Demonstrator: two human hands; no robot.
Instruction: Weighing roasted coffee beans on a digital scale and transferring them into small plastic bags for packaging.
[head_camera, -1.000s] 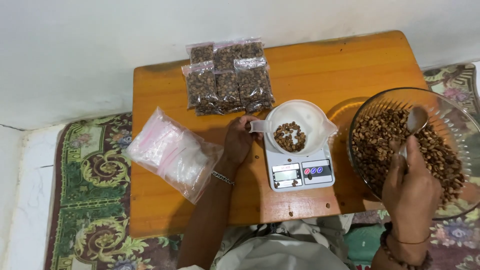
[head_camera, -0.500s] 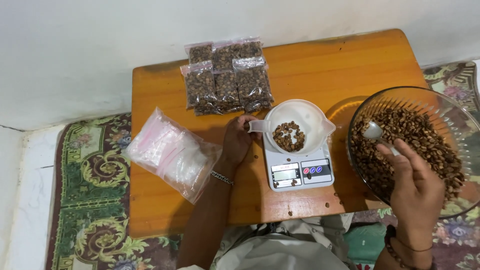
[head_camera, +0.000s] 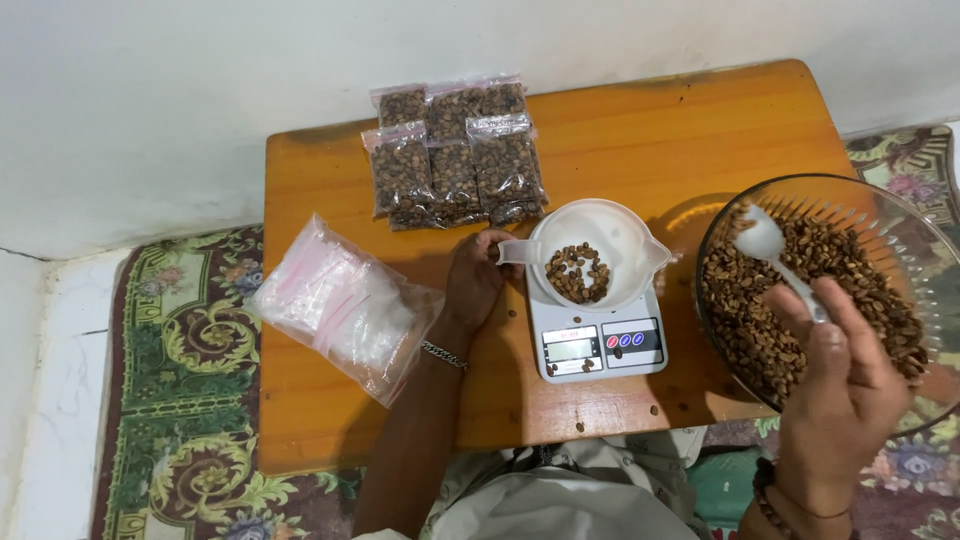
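My right hand (head_camera: 840, 385) grips a white plastic spoon (head_camera: 765, 243) whose bowl hovers over the brown beans in a large glass bowl (head_camera: 905, 230) at the table's right edge. A white measuring cup (head_camera: 622, 232) with a small pile of beans (head_camera: 577, 274) stands on a white digital kitchen scale (head_camera: 600, 345). My left hand (head_camera: 476, 283) rests on the table with its fingers on the cup's handle (head_camera: 515, 251).
Several sealed clear bags of beans (head_camera: 455, 155) lie at the back of the orange wooden table (head_camera: 640, 130). A pack of empty clear zip bags (head_camera: 340, 305) lies at the left. A few loose beans are scattered near the scale. Patterned rug (head_camera: 175, 350) surrounds the table.
My right hand has lifted the spoon out of the beans and swung it leftward toward the bowl's near-left rim. The left hand has stayed on the cup's handle.
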